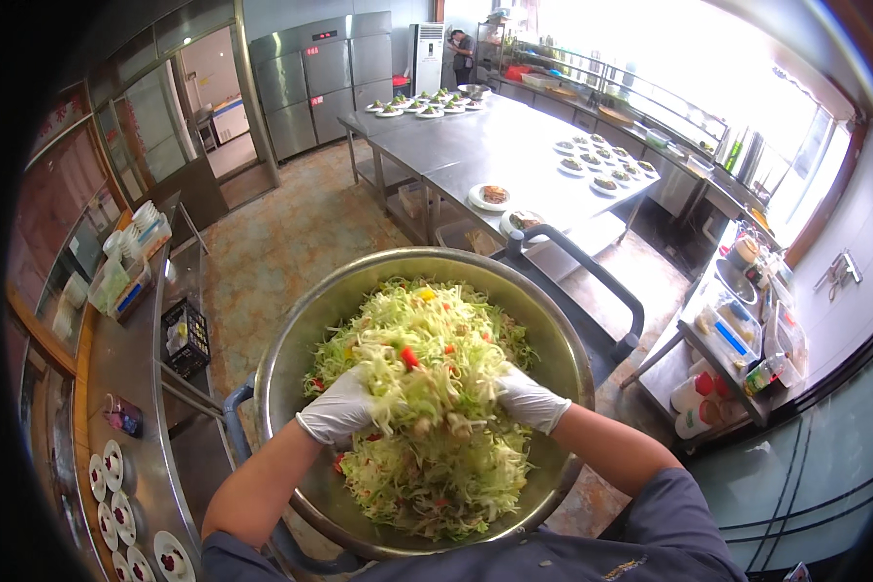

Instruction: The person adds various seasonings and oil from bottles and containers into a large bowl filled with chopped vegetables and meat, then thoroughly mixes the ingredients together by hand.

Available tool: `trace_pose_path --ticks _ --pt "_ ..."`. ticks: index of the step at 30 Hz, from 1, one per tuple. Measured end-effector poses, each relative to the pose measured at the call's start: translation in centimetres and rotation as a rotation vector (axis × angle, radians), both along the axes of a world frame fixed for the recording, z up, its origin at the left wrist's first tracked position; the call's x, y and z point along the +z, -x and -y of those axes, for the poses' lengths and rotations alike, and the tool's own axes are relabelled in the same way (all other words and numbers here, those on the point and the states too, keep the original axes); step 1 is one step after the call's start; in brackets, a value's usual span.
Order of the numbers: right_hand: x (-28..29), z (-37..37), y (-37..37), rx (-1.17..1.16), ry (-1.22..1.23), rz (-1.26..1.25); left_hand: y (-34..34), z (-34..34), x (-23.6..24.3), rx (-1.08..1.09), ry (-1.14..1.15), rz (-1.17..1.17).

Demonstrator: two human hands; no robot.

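A wide steel mixing bowl (574, 388) stands right in front of me, heaped with shredded cabbage salad (432, 485). Pale green shreds are mixed with red and yellow pieces. My left hand (344, 405), in a white glove, is sunk into the left side of the heap. Opposite it, my right hand (532, 398), gloved the same way, presses in from the right. Between them they hold up a big mound of the salad, slightly blurred. The shreds cover the fingers of both hands.
Under the bowl is a cart with a blue-grey handle (592, 272). Beyond it, a steel table (427, 145) carries many small plated dishes. A side counter (155, 388) on the left holds plates and a crate. Far back, a person (463, 56) stands by a white cabinet.
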State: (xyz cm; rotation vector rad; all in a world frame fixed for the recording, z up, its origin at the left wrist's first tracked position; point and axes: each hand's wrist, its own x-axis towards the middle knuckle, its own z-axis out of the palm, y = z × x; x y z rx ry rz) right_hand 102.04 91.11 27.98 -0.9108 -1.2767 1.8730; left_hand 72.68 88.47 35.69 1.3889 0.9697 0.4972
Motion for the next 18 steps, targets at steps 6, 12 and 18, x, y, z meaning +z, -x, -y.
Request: trace_pose_path --ticks 6,12,18 --pt "1.4 -1.3 1.1 0.028 -0.525 0.245 -2.5 0.9 4.3 0.071 -0.577 -0.183" --pt "0.7 -5.9 -6.0 0.164 -0.645 1.114 -0.1 -1.9 2.4 -0.173 -0.247 -0.359" --pt "-6.2 -7.3 -7.1 0.184 0.220 0.676 10.2 -3.3 -9.7 0.337 0.266 -0.546"
